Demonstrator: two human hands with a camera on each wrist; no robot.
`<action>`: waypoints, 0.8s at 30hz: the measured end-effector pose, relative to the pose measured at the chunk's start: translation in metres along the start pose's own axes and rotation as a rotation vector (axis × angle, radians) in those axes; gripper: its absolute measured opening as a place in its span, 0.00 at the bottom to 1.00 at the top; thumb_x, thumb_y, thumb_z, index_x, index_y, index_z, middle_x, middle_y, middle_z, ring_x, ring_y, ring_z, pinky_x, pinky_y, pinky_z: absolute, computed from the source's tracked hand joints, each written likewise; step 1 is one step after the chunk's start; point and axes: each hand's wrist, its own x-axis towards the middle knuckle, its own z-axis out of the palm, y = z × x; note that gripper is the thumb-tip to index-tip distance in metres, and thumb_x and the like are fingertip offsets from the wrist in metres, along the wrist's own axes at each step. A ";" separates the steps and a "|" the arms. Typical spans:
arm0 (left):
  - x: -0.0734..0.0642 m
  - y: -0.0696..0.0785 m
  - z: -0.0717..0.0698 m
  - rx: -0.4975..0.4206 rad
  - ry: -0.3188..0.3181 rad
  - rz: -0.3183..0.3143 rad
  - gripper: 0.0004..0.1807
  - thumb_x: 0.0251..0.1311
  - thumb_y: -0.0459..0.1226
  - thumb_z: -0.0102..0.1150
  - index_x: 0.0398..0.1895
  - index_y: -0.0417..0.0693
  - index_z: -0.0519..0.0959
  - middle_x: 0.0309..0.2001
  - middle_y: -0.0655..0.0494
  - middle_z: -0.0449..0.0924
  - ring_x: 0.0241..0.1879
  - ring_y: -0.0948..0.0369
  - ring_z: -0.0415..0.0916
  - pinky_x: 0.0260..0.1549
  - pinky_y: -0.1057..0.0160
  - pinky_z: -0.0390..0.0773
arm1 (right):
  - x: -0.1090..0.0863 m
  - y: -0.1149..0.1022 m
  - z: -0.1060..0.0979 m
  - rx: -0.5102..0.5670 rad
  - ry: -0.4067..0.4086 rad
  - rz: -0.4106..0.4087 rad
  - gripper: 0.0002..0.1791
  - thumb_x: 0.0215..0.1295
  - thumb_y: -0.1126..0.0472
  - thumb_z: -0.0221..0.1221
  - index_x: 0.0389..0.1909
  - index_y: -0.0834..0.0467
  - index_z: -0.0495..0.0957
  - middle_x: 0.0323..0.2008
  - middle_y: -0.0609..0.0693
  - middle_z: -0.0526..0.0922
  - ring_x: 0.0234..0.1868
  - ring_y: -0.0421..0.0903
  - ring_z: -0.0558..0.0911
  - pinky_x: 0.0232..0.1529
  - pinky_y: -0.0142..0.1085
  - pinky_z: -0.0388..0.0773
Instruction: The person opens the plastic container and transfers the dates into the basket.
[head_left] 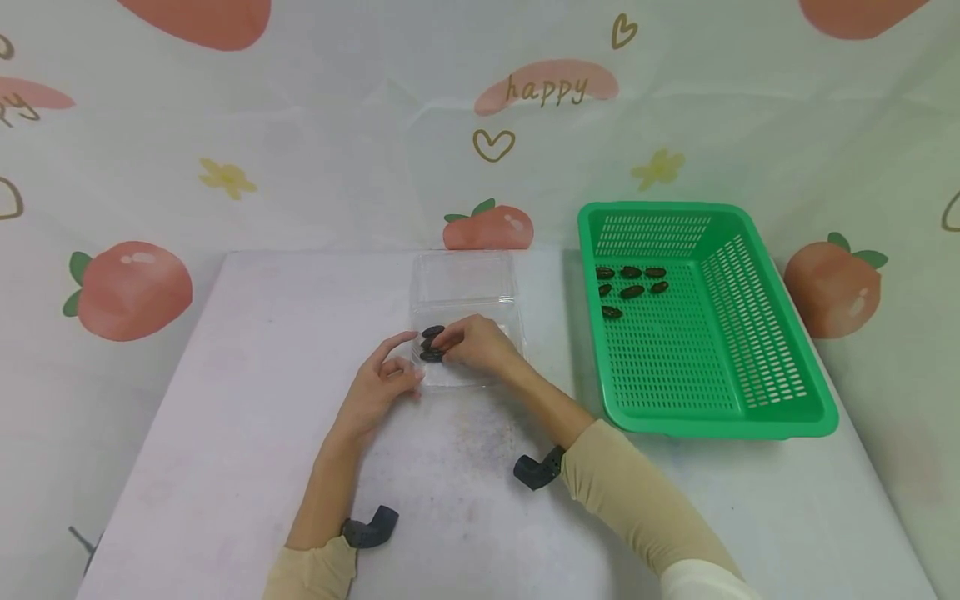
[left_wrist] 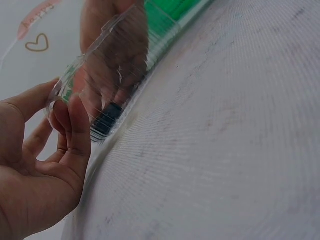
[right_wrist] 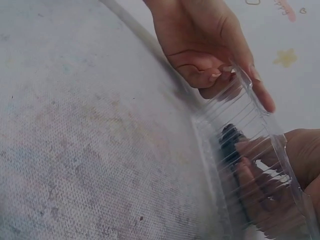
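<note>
A clear plastic clamshell box (head_left: 457, 377) lies in the middle of the table, its lid (head_left: 465, 279) folded back to the far side. Several dark brown, wrinkled ovals that look like dates (head_left: 432, 332) sit at the left inside it. My left hand (head_left: 382, 379) holds the box's left side, fingers and thumb at the rim, as the left wrist view shows. My right hand (head_left: 480, 343) reaches into the box from the right, its fingertips pinching a dark date (right_wrist: 231, 142) low inside, seen through the ridged wall.
To the right stands a green plastic basket (head_left: 720, 427) with slotted walls. Several more dark dates (head_left: 632, 292) lie in rows at its far left. Behind the white table (head_left: 247, 333) hangs a printed cloth (head_left: 330, 167). Each wrist carries a black camera mount (head_left: 371, 527).
</note>
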 end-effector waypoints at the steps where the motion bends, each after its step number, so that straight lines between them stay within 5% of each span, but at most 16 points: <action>1: 0.000 0.000 0.000 -0.002 0.000 0.001 0.35 0.62 0.30 0.65 0.72 0.53 0.65 0.29 0.57 0.73 0.27 0.59 0.77 0.36 0.62 0.82 | 0.001 0.000 0.001 -0.021 -0.001 -0.010 0.12 0.55 0.69 0.69 0.41 0.56 0.89 0.36 0.45 0.88 0.46 0.42 0.84 0.51 0.35 0.77; 11: 0.000 0.000 0.001 -0.008 0.001 -0.004 0.35 0.62 0.31 0.65 0.71 0.54 0.66 0.29 0.56 0.72 0.28 0.58 0.77 0.36 0.61 0.82 | 0.005 -0.001 0.005 -0.165 -0.020 -0.048 0.11 0.52 0.66 0.73 0.38 0.54 0.88 0.33 0.43 0.88 0.38 0.38 0.84 0.45 0.32 0.78; 24: 0.000 0.002 0.002 -0.007 0.005 -0.004 0.35 0.62 0.29 0.65 0.71 0.53 0.65 0.29 0.56 0.72 0.27 0.59 0.77 0.35 0.62 0.82 | -0.002 -0.002 0.000 -0.079 -0.006 -0.040 0.08 0.58 0.64 0.70 0.39 0.53 0.89 0.35 0.42 0.87 0.40 0.39 0.82 0.41 0.32 0.77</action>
